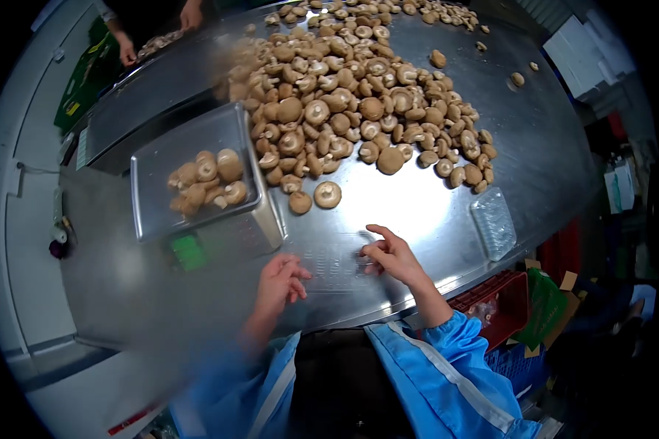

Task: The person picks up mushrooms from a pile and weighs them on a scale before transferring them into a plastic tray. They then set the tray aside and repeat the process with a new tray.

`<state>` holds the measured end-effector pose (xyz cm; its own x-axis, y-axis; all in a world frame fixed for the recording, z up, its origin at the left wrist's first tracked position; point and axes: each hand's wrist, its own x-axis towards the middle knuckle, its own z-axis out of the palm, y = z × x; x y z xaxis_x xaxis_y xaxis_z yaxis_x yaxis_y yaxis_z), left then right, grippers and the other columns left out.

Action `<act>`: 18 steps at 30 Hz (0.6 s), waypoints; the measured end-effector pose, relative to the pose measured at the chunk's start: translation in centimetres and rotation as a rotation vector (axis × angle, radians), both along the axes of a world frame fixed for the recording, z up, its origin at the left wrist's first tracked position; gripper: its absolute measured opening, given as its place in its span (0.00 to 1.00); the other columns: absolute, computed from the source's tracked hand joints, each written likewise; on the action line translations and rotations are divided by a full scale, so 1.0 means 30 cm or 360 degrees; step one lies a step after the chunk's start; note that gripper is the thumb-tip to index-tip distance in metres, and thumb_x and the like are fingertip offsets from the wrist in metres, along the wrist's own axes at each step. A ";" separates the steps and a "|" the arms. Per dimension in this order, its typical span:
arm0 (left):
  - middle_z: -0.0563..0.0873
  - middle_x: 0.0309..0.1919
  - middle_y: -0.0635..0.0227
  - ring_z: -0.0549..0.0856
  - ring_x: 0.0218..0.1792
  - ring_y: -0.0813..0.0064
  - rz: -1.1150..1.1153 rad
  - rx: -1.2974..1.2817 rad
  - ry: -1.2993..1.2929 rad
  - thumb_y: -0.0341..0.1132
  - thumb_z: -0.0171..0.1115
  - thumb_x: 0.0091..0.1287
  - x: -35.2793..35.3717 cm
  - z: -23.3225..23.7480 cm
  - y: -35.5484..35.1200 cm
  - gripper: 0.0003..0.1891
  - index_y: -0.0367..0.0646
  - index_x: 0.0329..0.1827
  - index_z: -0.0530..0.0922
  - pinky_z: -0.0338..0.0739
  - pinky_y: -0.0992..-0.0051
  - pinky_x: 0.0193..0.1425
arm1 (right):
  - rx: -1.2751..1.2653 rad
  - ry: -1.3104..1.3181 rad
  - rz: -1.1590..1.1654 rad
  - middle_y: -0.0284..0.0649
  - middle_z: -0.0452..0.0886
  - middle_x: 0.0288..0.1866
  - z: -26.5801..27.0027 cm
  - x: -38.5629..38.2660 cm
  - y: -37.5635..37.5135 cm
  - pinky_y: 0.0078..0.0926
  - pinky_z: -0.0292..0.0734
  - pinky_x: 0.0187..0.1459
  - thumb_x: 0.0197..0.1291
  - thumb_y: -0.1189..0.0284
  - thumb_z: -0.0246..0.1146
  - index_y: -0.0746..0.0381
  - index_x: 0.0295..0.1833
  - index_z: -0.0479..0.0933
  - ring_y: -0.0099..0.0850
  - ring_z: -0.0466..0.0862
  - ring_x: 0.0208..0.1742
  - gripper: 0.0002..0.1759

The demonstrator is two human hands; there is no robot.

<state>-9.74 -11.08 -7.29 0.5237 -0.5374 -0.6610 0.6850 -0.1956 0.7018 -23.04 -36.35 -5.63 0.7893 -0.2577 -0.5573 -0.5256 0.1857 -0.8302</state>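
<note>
A clear plastic tray [333, 263] lies on the steel table [534, 139] between my two hands. My left hand [283, 280] is at the tray's left side, fingers apart and slightly curled, holding nothing. At the tray's right edge is my right hand [389, 256], its fingers bent and apart, with nothing visible in them. Beyond the hands spreads a big heap of brown mushrooms [344, 95], with two mushrooms [327, 194] at its near edge. To the left, a metal scale pan [150, 179] holds several mushrooms [206, 183].
Another clear tray [493, 223] lies at the table's right edge. Below that edge are a red crate [507, 307] and a green box [545, 304]. A co-worker's hands [127, 51] show at the top left, near a green crate [88, 80].
</note>
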 end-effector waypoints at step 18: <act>0.84 0.45 0.47 0.82 0.25 0.66 0.0681 -0.0130 0.0128 0.26 0.47 0.75 0.139 -0.127 -0.298 0.16 0.35 0.64 0.64 0.71 0.76 0.21 | -0.0114 0.0029 -0.0519 0.40 0.81 0.27 -0.177 0.340 -0.057 0.24 0.68 0.16 0.71 0.77 0.45 0.63 0.73 0.62 0.23 0.72 0.14 0.26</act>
